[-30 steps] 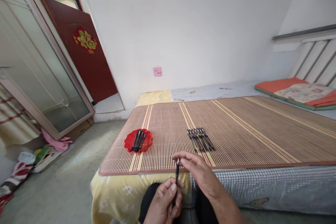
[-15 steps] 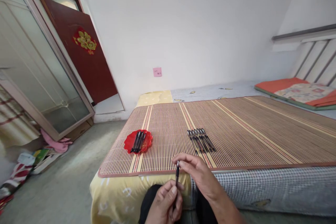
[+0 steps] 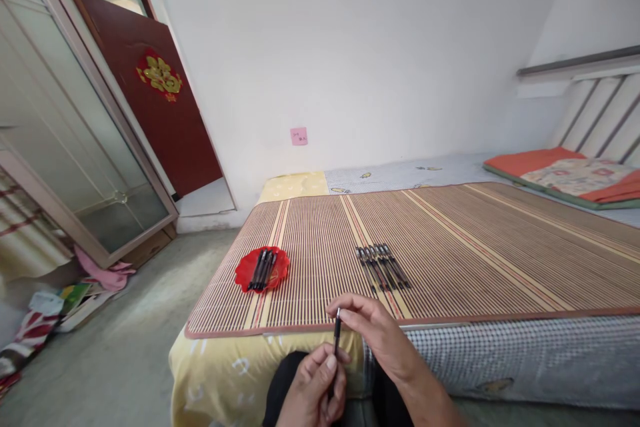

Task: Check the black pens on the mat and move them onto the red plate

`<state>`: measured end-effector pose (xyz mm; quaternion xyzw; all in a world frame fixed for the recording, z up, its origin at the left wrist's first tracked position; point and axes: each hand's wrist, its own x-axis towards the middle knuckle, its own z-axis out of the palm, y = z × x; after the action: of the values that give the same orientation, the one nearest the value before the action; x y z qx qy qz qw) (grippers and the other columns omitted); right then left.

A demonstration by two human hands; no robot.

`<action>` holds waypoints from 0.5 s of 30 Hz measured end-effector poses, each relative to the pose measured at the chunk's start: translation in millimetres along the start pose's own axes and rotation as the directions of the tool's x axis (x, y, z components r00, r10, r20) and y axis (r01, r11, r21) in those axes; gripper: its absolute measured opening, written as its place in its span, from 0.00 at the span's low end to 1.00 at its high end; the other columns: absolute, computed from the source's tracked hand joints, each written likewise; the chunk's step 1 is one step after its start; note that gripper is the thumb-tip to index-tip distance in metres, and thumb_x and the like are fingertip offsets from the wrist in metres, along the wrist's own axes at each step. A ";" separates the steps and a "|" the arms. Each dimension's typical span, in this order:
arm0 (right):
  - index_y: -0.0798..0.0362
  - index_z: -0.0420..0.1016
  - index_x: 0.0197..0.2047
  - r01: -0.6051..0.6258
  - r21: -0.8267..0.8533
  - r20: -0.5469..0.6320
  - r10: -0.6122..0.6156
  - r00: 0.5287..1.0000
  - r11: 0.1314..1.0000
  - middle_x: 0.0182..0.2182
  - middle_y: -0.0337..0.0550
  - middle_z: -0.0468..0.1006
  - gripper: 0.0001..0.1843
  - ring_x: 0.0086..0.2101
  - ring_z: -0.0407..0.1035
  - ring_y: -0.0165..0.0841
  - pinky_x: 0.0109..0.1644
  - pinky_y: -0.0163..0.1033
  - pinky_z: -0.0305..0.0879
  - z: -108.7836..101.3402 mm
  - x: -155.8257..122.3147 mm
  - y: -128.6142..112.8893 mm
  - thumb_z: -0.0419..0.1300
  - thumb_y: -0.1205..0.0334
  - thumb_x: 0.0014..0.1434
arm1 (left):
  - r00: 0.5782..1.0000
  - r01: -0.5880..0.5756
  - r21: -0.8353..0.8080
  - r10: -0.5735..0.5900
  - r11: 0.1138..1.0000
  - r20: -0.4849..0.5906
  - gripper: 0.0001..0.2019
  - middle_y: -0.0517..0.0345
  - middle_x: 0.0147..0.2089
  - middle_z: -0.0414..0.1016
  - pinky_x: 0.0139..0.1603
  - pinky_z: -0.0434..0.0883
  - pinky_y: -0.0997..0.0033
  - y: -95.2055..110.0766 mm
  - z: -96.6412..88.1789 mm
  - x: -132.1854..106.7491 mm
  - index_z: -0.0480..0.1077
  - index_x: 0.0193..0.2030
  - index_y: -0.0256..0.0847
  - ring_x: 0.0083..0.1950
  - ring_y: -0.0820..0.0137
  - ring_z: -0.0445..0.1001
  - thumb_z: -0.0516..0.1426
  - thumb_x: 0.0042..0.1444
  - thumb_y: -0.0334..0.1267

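Note:
A dark pen (image 3: pixel 337 335) stands nearly upright between both my hands, just in front of the bed's near edge. My left hand (image 3: pixel 313 392) is curled round its lower part. My right hand (image 3: pixel 376 333) pinches its upper end with thumb and fingers. On the striped bamboo mat (image 3: pixel 450 240) a row of several dark pens (image 3: pixel 383 266) lies side by side, a short way beyond my right hand. To the left, a red plate (image 3: pixel 278 272) holds several more dark pens (image 3: pixel 263 268).
The mat covers a bed with a yellow sheet (image 3: pixel 220 367) at the near corner. An orange folded quilt (image 3: pixel 565 173) lies at the far right. A dark red door (image 3: pixel 160 107) and a glass cabinet (image 3: pixel 75 140) stand left, with clutter (image 3: pixel 60 300) on the floor.
Both hands hold the pen almost as before; they have sunk slightly lower in view. The view has shifted a little.

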<state>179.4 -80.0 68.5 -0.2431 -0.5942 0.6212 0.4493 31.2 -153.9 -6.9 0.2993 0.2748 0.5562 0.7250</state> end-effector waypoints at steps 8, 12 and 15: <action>0.53 0.80 0.35 -0.059 0.046 -0.051 0.062 0.997 0.997 0.37 0.44 0.80 0.16 0.42 0.72 0.37 0.49 0.40 0.65 1.8 4.3 11.2 0.70 0.48 0.57 | 0.999 0.041 0.073 -0.039 0.996 -0.032 0.20 0.71 0.17 0.60 0.17 0.47 0.80 0.5 -9.6 -0.2 0.74 0.39 0.39 0.14 0.85 0.50 0.70 0.53 0.53; 0.54 0.81 0.36 -0.113 0.019 -0.067 0.114 0.991 0.993 0.35 0.44 0.80 0.19 0.39 0.72 0.36 0.45 0.39 0.65 2.2 8.4 18.0 0.71 0.45 0.55 | 0.988 0.036 0.102 -0.020 0.994 -0.156 0.21 0.68 0.21 0.66 0.19 0.48 0.81 -0.4 -16.4 2.9 0.73 0.35 0.38 0.16 0.84 0.58 0.74 0.46 0.50; 0.55 0.81 0.35 -0.123 0.002 -0.081 0.123 0.989 0.992 0.34 0.43 0.80 0.20 0.37 0.72 0.35 0.45 0.39 0.65 2.3 11.4 22.3 0.71 0.44 0.55 | 0.968 0.050 0.091 -0.026 0.995 -0.248 0.21 0.65 0.25 0.70 0.20 0.51 0.82 1.7 -16.7 4.6 0.74 0.34 0.38 0.19 0.83 0.63 0.76 0.43 0.47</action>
<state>166.0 -69.1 50.3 -0.3048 -0.5604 0.6365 0.4334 18.9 -146.9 -17.1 0.2572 0.3950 0.5611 0.6804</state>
